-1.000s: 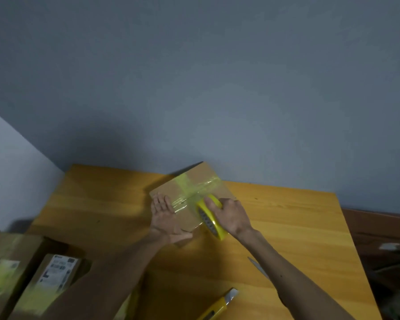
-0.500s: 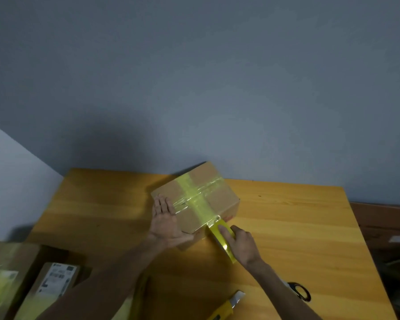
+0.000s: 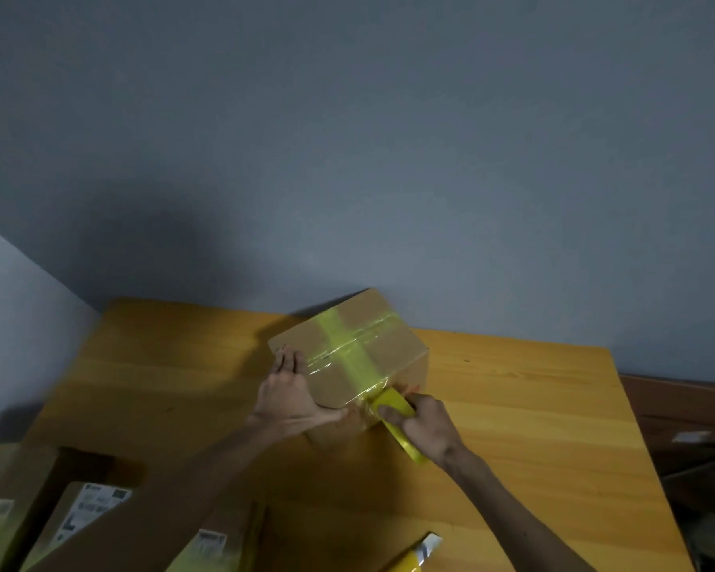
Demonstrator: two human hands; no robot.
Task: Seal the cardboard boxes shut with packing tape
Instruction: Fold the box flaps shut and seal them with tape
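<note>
A small cardboard box (image 3: 393, 344) stands on the wooden table (image 3: 533, 406), with a cross of yellow tape over its top. My left hand (image 3: 292, 396) lies flat on the box's near left corner, thumb against the front face. My right hand (image 3: 426, 427) grips a yellow tape roll (image 3: 391, 402) at the box's near edge. A strip of tape runs from the roll up onto the box top and down over the front edge.
A yellow utility knife (image 3: 415, 557) lies at the table's near edge. Several other cardboard boxes with labels (image 3: 87, 509) and yellow tape sit at the lower left, off the table. A grey wall rises behind the table.
My right hand has drawn the tape roll across the box top toward me and down over the near edge. My left hand has stayed on the box's left side.
</note>
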